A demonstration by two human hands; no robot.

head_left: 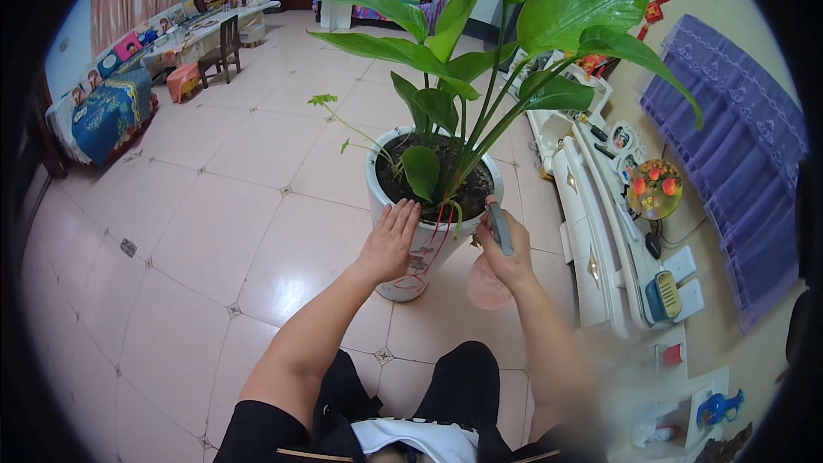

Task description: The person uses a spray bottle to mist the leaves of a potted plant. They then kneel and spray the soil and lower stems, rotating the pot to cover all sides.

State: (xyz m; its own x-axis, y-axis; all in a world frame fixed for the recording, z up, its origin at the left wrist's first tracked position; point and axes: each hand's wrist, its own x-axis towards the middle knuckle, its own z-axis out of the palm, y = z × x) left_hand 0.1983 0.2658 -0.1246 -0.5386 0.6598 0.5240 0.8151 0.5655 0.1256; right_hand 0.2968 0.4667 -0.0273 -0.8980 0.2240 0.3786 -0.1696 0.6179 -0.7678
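A tall white plant pot (377,190) stands on the floor in front of me, filled with dark soil (477,182). A large green leafy plant (583,13) rises from it, with a thin pale-stemmed sprig leaning out to the left. Red string (435,244) hangs down the pot's front. My left hand (391,238) rests with fingers stretched out against the near left rim. By the near right rim, my right hand (507,250) is closed around a spray bottle (489,288) with a grey trigger and a translucent pink body; its nozzle faces the pot.
A long white cabinet (585,240) runs along the right side, holding a fan-like box, a round decoration and small items. Purple curtain (729,137) covers the right wall. At the far left stand a dark chair (225,47), a long table and a blue-covered seat (111,120).
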